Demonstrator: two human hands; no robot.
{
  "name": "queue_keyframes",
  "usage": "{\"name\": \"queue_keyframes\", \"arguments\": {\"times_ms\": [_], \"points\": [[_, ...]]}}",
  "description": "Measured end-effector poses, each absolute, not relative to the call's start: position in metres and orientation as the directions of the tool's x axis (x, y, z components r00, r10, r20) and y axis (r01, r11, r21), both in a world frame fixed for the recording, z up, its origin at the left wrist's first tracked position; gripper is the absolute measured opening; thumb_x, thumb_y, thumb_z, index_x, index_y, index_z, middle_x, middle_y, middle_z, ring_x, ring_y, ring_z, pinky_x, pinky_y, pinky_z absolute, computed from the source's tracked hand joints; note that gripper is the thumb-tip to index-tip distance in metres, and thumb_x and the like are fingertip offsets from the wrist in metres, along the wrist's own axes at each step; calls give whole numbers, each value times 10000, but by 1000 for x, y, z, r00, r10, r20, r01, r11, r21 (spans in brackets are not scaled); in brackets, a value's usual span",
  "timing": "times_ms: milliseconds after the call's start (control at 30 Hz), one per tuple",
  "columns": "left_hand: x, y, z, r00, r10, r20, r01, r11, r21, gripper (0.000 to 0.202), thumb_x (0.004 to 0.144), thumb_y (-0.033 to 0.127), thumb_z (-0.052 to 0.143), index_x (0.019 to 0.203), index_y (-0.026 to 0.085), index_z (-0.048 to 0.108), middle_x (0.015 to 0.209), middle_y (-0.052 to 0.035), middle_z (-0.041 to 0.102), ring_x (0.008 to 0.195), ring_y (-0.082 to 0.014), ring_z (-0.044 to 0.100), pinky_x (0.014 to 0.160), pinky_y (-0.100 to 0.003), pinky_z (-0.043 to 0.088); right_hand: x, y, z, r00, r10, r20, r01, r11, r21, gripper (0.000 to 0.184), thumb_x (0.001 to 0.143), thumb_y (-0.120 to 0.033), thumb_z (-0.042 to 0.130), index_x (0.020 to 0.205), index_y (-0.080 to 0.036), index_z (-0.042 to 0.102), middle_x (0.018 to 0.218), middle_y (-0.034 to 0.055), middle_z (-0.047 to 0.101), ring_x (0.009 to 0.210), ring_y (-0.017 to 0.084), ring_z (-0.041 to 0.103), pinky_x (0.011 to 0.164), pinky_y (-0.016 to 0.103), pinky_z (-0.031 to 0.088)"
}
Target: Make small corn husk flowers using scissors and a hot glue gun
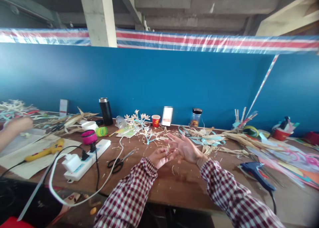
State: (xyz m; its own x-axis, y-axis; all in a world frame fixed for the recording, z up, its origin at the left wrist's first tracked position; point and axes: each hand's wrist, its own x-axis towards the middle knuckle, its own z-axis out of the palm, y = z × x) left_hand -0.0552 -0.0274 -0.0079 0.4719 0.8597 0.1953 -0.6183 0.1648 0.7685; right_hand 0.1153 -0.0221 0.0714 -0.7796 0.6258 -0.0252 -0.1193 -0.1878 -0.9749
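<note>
My left hand (159,157) is over the brown table, its fingertips pinched together beside the right palm. Whatever they hold, if anything, is too small to make out. My right hand (184,149) has its fingers stretched and spread, partly overlapping the left fingertips. Just beyond my hands lie flowers made of pale husk strips (149,135) with light blue stems. A fuller bunch of husk flowers (137,120) stands behind them. To the right is a heap of dried husk and blue strips (208,138). Black-handled scissors (116,165) rest left of my left hand.
A blue glue gun (258,175) lies at right, a yellow one (46,151) at left. A white power strip (87,161) trails cables across the table. A black flask (106,112), red paper cup (156,120) and jar (196,117) line the blue partition. Another person's hand (21,124) appears far left.
</note>
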Motion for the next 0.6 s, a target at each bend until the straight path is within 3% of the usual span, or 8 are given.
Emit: {"name": "queue_keyframes", "arguments": {"times_ms": [133, 267, 433, 600], "points": [[-53, -27, -10, 482, 854, 195, -555, 126, 822, 167, 608, 279, 755, 627, 154, 646, 856, -83, 659, 874, -239, 598, 790, -393, 428, 105, -25, 67, -808, 586, -56, -100, -230, -968, 603, 848, -598, 64, 1363, -325, 218, 1403, 124, 302, 718, 170, 634, 373, 202, 441], [-53, -26, -11, 444, 879, 174, -532, 102, 840, 158, 596, 268, 762, 641, 149, 668, 821, -80, 659, 860, -231, 597, 781, -378, 430, 109, -26, 69, -817, 571, -79, -80, -248, -966, 595, 861, -575, 76, 1344, -299, 289, 1371, 121, 357, 772, 195, 640, 377, 202, 451], [-55, -22, -13, 334, 937, 104, -573, 114, 811, 192, 546, 245, 793, 604, 119, 661, 655, -36, 628, 671, -143, 593, 758, -336, 428, 147, -13, 73, -684, 716, -139, -13, -202, -979, 560, 877, -546, 135, 1328, -269, 318, 1298, 119, 454, 807, 180, 632, 386, 196, 473], [-58, -21, -11, 309, 948, 77, -592, 129, 795, 201, 549, 238, 790, 632, 105, 662, 656, -33, 626, 677, -139, 601, 787, -337, 427, 217, 7, 76, -457, 859, -230, 194, -156, -969, 541, 855, -548, 255, 1282, -245, 392, 1253, 122, 504, 886, 208, 628, 396, 200, 467]]}}
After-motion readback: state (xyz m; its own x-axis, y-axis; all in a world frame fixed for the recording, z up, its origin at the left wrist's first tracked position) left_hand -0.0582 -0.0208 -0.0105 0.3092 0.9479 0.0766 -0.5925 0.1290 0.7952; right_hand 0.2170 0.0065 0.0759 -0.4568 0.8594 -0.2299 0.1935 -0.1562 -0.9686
